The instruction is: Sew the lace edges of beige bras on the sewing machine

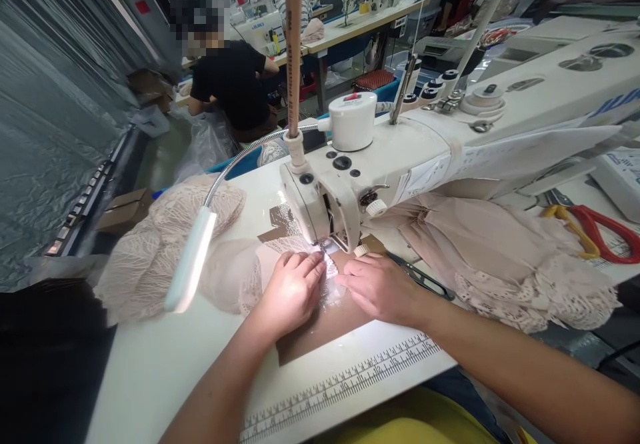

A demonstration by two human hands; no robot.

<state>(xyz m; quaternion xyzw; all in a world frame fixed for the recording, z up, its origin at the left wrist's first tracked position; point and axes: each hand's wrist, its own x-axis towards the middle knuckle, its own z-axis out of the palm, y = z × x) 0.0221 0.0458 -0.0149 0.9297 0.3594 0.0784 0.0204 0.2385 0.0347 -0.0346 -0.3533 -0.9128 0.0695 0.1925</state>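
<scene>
Pale pink lace fabric (330,269) lies under the needle area of a white sewing machine (313,194). My left hand (293,291) rests on this fabric just left of the presser foot, its fingers stretched out and lying flat. On the other side, my right hand (377,289) has its fingers bent in, with thumb and fingertips pinched at the fabric's right edge. The fabric's sheer part (227,274) spreads leftward over the table. Beneath both hands is a brown sheet (320,337) on the machine bed. The needle tip is hidden.
A lit lamp (193,261) hangs at left before piled lace (150,251). More gathered beige fabric (470,244) lies right, near red-handled scissors (607,234). Dark snips (425,279) lie by my right wrist. A printed ruler (345,387) runs along the front edge. A person (230,84) sits beyond.
</scene>
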